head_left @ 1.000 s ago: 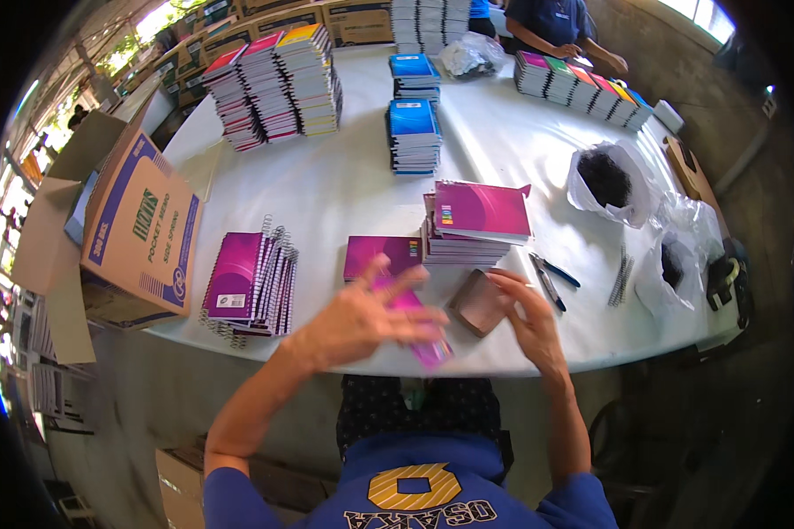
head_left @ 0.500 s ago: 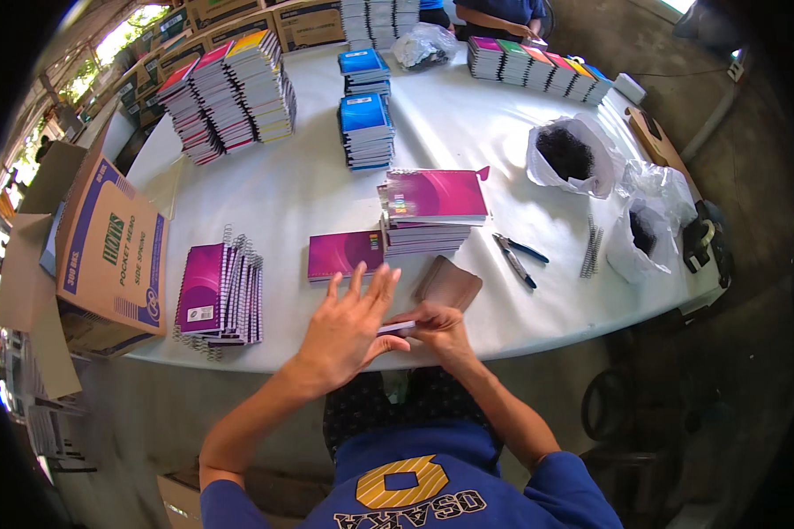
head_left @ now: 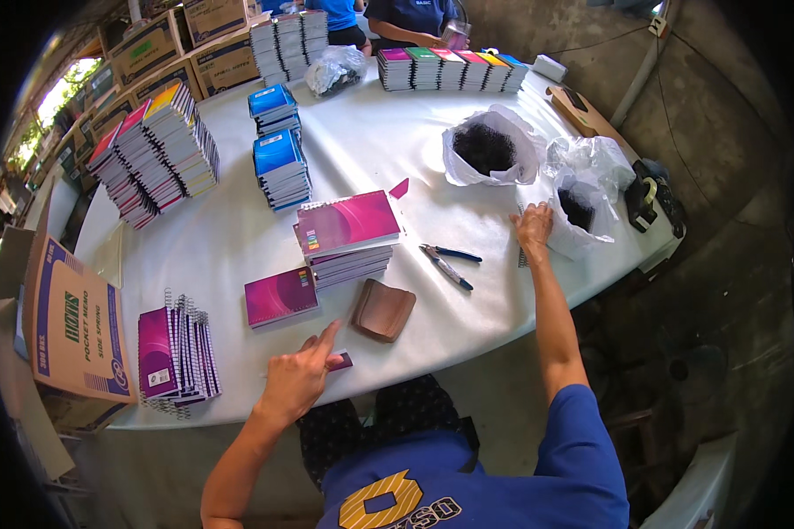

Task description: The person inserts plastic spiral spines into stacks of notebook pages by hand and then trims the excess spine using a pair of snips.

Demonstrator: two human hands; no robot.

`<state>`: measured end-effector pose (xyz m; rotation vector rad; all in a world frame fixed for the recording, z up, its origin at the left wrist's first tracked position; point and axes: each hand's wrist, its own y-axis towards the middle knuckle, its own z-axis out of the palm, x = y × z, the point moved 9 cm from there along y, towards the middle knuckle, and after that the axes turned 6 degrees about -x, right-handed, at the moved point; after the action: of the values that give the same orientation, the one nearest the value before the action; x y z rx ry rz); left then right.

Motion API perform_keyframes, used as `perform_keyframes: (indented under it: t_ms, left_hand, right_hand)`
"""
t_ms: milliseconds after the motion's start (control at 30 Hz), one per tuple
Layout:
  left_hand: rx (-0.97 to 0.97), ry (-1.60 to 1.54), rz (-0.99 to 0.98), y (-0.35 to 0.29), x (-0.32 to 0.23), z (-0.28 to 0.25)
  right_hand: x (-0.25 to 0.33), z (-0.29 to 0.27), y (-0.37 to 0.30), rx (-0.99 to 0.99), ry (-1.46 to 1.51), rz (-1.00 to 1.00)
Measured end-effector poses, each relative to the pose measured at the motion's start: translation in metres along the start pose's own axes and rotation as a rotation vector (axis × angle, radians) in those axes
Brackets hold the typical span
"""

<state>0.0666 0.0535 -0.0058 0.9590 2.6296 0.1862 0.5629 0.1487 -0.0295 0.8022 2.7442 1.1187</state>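
Near the table's front edge, my left hand (head_left: 295,379) is closed on a small purple notebook (head_left: 340,361), its index finger pointing forward; most of the notebook is hidden under the hand. My right arm stretches out to the right, and my right hand (head_left: 534,227) has its fingers bent down on a few loose wire spirals (head_left: 522,257), partly covered by the palm and wrist. A brown block-like pad (head_left: 384,310) lies ahead of my left hand. Beyond it are a purple notebook lying flat (head_left: 280,297) and a stack of purple notebooks (head_left: 348,220).
Pliers (head_left: 445,266) lie between the stack and my right hand. White bags of black coils (head_left: 490,150) stand at the right. Spiral-bound purple notebooks (head_left: 176,353) and a cardboard box (head_left: 75,326) are at left. Blue notebooks (head_left: 280,159) and other stacks stand farther back; two people are beyond.
My right hand has let go of the small notebook and moved far right to the wire spirals. My left hand has come down onto the notebook. The view has shifted to the right.
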Motion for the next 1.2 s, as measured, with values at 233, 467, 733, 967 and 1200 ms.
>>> perform_keyframes:
  t_ms: [233, 467, 733, 967, 1200]
  left_hand:
    - [-0.164, -0.015, 0.117, -0.006, -0.010, -0.015]
    - [0.010, 0.081, -0.073, -0.005, 0.007, 0.000]
    - [-0.118, 0.059, 0.031, -0.001, -0.001, -0.007]
    - [-0.073, 0.049, -0.051, -0.004, 0.005, -0.002]
    - [-0.068, 0.010, -0.047, -0.004, 0.002, -0.005]
  right_hand:
    - [-0.005, 0.025, 0.025, 0.058, 0.079, -0.054]
    - [0.027, -0.059, 0.036, -0.100, 0.675, 0.020]
    - [0.248, -0.176, -0.176, 0.739, 1.289, -0.392]
    - [0.269, -0.167, -0.196, 0.857, 1.330, -0.539]
    - [0.274, -0.186, -0.196, 0.762, 1.214, -0.752]
